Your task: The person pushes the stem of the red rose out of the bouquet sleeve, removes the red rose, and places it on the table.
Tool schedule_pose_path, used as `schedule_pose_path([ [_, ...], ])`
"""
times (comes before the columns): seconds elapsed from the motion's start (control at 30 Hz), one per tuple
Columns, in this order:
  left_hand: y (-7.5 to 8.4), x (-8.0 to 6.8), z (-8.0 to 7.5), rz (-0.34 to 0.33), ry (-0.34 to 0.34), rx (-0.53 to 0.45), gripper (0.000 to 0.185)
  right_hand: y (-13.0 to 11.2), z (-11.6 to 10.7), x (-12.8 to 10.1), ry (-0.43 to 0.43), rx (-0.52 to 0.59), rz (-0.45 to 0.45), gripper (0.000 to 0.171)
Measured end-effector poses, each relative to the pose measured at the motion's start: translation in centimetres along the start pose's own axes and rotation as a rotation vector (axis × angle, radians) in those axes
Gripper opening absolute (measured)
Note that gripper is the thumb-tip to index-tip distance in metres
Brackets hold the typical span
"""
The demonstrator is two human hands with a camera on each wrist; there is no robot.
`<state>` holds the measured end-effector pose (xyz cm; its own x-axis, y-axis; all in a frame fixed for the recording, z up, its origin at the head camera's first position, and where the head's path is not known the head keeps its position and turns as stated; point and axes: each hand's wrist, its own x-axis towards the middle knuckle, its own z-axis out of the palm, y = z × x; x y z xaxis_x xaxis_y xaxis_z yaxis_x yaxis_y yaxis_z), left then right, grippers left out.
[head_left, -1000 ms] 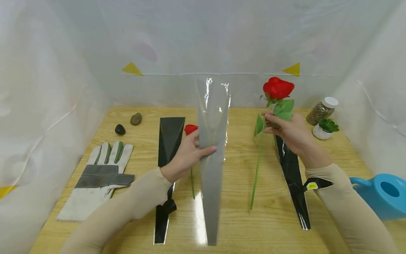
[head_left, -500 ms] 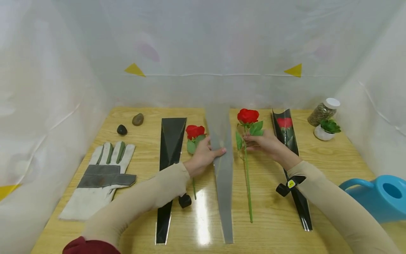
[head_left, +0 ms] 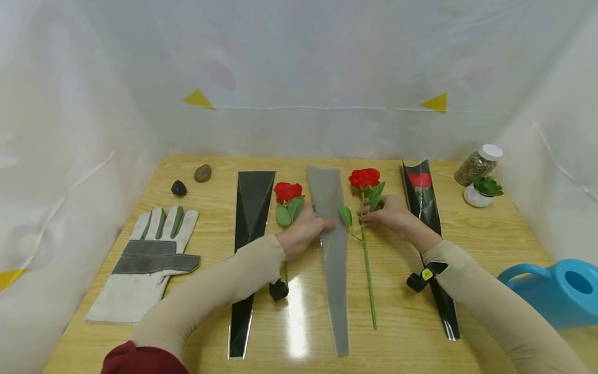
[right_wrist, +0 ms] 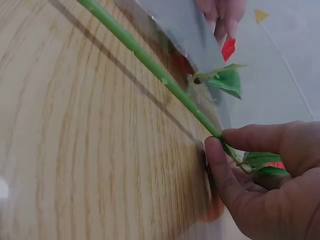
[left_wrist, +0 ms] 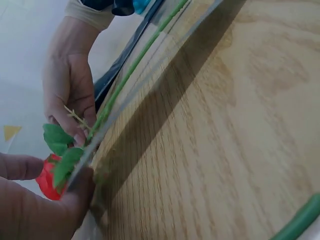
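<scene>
- Far left on my feed: grey-and-white fabric work glove (head_left: 147, 259), lying flat, well apart from the hands.
- Next: flat black tapered plastic sleeve (head_left: 252, 208), left of the left hand (head_left: 303, 229).
- Loose red rose with green leaves (head_left: 288, 193): just beside the left hand; contact unclear. A stray knuckle could roll it, I judge.
- Left hand: pinched nearly closed on the translucent grey tapered plastic sleeve (head_left: 335, 280), thumb on its near face, other fingers mostly hidden. Uneven pressure might crease the thin film or let it slip. This sleeve lies between the hands; whether its lower end touches the table (head_left: 308, 332), I cannot tell.
- Right hand (head_left: 391, 214): thumb and finger pinch the green-stemmed red rose (head_left: 366, 246) below its bloom. One grip point, so the stem could twist. It lies just left of this hand, alongside the grey sleeve; its outer leaf (head_left: 345, 214) could snag that edge.
- Far right: black sleeve holding a red rose (head_left: 434, 221), partly beneath the right arm (head_left: 490, 301); a dropping arm could shift it.
</scene>
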<state>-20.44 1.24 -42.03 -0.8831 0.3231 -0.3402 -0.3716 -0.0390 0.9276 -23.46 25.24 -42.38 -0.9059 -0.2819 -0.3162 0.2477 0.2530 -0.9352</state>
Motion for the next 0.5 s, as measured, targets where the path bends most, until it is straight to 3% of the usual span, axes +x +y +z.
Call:
schedule_pose_path([
  [0.17, 0.3, -0.5, 0.2, 0.003, 0.051, 0.037, 0.080, 0.1, 0.0, -0.2, 0.016, -0.067, 0.000, 0.049],
  [0.3, 0.6, -1.1, 0.5, 0.024, 0.024, 0.072, 0.083, -0.1, 0.1, -0.4, 0.072, -0.094, -0.005, 0.050],
  [0.5, 1.0, -2.1, 0.6, -0.010, 0.041, 0.154, 0.085, 0.0, 0.2, -0.4, 0.113, -0.145, -0.020, 0.053],
])
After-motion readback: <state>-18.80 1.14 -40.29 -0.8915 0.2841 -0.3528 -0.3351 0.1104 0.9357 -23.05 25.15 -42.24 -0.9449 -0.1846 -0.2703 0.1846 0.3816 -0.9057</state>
